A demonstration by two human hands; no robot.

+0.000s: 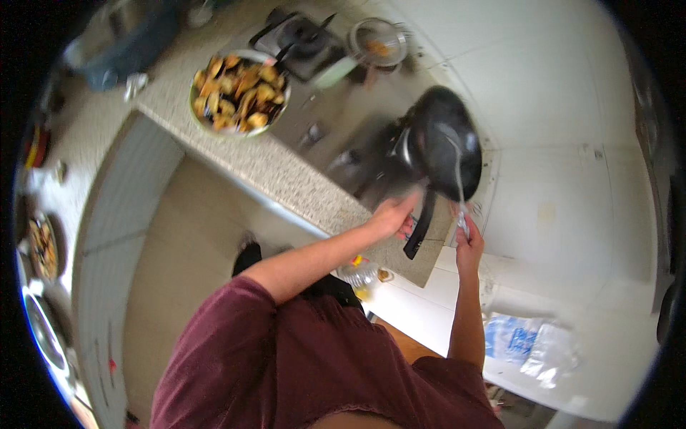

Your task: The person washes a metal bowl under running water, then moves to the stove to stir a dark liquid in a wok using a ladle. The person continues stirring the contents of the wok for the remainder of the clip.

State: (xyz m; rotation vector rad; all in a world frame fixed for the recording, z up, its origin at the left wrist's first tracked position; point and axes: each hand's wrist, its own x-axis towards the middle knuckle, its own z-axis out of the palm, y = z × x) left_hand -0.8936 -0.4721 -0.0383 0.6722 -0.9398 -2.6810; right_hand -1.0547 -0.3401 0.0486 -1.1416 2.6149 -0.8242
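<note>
In my right hand is the handle of a thin metal cooking utensil, which reaches into a black wok. Its far end is blurred, so I cannot tell its kind. The wok is at the stove, close to the wall, and its black handle points towards me. My left hand is beside that handle with the fingers curled. Blur hides whether it grips anything; a small bluish patch shows by its fingers.
A plate of browned, sliced food, probably eggplant, stands on the speckled counter edge. Behind it are another burner and a mesh strainer. A blue basin is far left. A clear bottle and plastic bags lie nearer me.
</note>
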